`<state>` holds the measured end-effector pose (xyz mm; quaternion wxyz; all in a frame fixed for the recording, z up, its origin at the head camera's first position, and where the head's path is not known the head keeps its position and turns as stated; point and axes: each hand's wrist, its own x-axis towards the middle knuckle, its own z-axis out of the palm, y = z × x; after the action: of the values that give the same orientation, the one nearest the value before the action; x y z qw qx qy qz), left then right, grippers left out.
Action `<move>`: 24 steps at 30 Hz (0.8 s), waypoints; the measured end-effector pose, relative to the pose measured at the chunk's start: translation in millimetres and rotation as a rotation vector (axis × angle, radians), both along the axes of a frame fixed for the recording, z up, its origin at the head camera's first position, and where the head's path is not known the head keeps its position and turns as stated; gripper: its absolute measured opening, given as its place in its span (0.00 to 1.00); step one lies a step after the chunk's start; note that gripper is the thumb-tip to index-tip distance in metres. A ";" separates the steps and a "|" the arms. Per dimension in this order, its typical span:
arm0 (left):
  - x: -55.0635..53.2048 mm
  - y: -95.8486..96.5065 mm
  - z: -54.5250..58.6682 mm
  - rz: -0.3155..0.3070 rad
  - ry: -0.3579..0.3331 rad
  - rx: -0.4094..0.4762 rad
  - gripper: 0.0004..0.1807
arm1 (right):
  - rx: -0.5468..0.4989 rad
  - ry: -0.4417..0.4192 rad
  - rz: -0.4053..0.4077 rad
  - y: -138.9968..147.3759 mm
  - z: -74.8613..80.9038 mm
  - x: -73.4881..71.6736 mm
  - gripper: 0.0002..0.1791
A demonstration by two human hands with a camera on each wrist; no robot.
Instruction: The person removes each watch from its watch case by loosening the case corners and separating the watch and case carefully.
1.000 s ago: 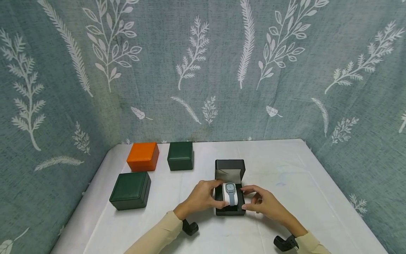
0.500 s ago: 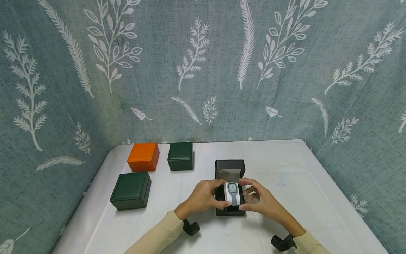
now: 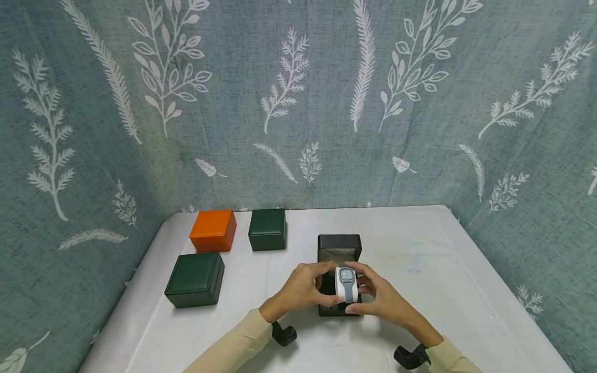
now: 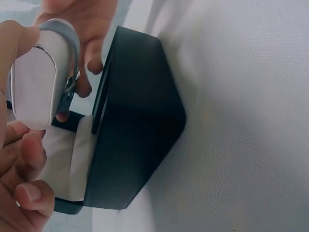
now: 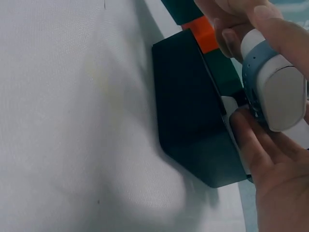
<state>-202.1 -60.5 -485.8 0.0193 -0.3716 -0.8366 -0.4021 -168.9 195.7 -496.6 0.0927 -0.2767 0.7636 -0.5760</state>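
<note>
- While both hands meet over the open black box (image 3: 339, 241), well inside the counter's (image 3: 448, 280) edges, the head view shows left hand (image 3: 303, 287) and right hand (image 3: 384, 300) holding a white cushion (image 3: 340, 291) wrapped by a watch (image 3: 346, 277); an orange box (image 3: 212, 229) sits by the far left corner.
- From the left wrist, that hand's grip is parted by just the cushion's width, pinching it above the box.
- From the right wrist, the other grip spans the cushion too, fingertips against the watch's strap (image 5: 258, 63).
</note>
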 end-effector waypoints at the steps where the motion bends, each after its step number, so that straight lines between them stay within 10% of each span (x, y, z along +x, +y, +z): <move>1: 0.1 0.3 0.3 -0.005 -0.003 0.004 0.39 | -0.007 -0.002 0.002 -0.5 -0.5 -0.1 0.50; 24: 1.9 1.0 -2.0 -0.092 -0.188 0.160 0.40 | -0.050 0.016 -0.039 -6.3 -2.1 0.0 0.47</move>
<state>-200.3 -59.5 -487.8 -0.0480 -0.3676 -0.7819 -0.5012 -169.0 189.4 -498.7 0.0684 -0.2684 0.7550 -0.5943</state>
